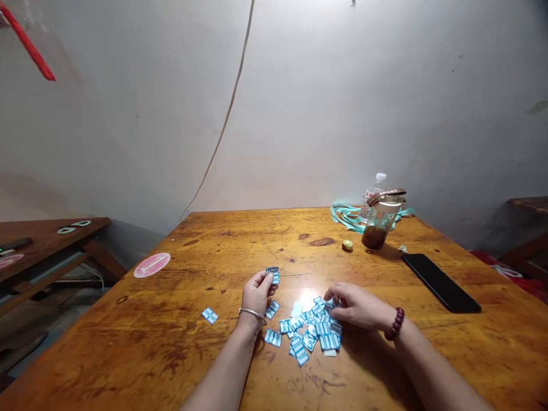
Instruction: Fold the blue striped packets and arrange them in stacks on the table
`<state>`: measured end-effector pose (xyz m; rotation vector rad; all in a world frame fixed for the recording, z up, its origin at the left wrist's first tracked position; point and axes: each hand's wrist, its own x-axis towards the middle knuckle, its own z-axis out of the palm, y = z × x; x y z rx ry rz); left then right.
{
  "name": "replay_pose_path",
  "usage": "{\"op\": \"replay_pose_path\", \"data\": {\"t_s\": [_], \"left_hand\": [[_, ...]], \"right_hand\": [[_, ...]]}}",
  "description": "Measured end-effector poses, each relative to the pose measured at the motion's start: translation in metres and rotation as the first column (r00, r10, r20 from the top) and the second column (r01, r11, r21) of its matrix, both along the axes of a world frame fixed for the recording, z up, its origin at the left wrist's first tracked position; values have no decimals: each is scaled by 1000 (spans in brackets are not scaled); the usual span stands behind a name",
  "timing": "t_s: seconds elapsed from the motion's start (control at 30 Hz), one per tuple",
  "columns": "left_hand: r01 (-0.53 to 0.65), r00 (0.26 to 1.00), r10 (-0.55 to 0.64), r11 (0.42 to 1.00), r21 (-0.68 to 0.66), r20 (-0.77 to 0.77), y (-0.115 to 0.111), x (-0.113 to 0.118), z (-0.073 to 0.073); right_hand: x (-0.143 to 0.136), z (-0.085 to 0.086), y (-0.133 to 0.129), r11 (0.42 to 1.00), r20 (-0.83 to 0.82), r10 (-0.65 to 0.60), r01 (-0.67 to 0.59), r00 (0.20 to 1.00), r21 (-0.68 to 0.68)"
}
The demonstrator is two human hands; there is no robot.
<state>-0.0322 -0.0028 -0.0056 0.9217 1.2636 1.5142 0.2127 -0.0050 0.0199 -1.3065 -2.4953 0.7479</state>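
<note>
Between the thumb and fingers of my left hand point(257, 290) is a small stack of blue-and-white printed cards point(273, 275), raised a little over the table. A loose heap of the same small cards point(311, 328) lies spread in front of me, some overlapping and a few showing a plain pale side. My right hand point(357, 305) rests at the heap's right edge, fingers curved down onto it, with thumb and forefinger slightly apart. Single cards lie near my left wrist, and one card point(209, 315) sits apart to the left.
The wooden table point(240, 240) meets a grey wall. At the right are a black phone point(440, 282), a tumbler of brown liquid point(377, 228), a clear plastic bottle point(368, 200), turquoise ribbon point(342, 217) and a small yellowish lump point(347, 245). A pink round sticker point(152, 265) marks the left edge.
</note>
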Motion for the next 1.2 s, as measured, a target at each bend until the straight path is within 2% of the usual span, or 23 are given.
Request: {"op": "replay_pose_path", "data": {"t_s": [0.07, 0.17, 0.27, 0.37, 0.47, 0.53, 0.67, 0.77, 1.03, 1.1, 1.2], "left_hand": [[8, 1000, -8, 1000, -5, -3, 0, 1, -1], [11, 1000, -11, 1000, -8, -8, 0, 2, -2], [12, 1000, -12, 1000, -9, -11, 0, 3, -2], [16, 1000, -16, 1000, -8, -22, 0, 3, -3], [10, 1000, -10, 1000, -10, -19, 0, 3, -2], [5, 1000, -5, 1000, -17, -8, -1, 3, -1], [10, 1000, -10, 1000, -21, -3, -1, 2, 1], [0, 1000, 0, 1000, -16, -9, -1, 2, 2], [25, 1000, -25, 999, -29, 1, 0, 3, 1], [16, 1000, -16, 999, -35, 2, -1, 3, 0], [10, 1000, -9, 999, -32, 15, -1, 3, 0]], "right_hand": [[-3, -2, -5, 997, 52, 63, -61, 997, -47], [-23, -9, -13, 996, 41, 77, -78, 996, 34], [-35, -15, -12, 995, -23, -4, 6, 1000, 96], [-27, -18, -1, 989, -101, -121, 129, 988, 76], [-11, -18, 9, 977, -188, -213, 214, 959, -14], [-4, -18, 13, 967, -251, -247, 222, 936, -122], [-3, -18, 12, 934, -398, -254, 117, 882, -337], [-4, -17, 12, 900, -459, -264, 46, 848, -433], [4, -15, 14, 877, -418, -274, 47, 866, -478], [5, -17, 15, 873, -380, -311, 105, 871, -475], [8, -22, 20, 895, -330, -352, 212, 876, -391]]}}
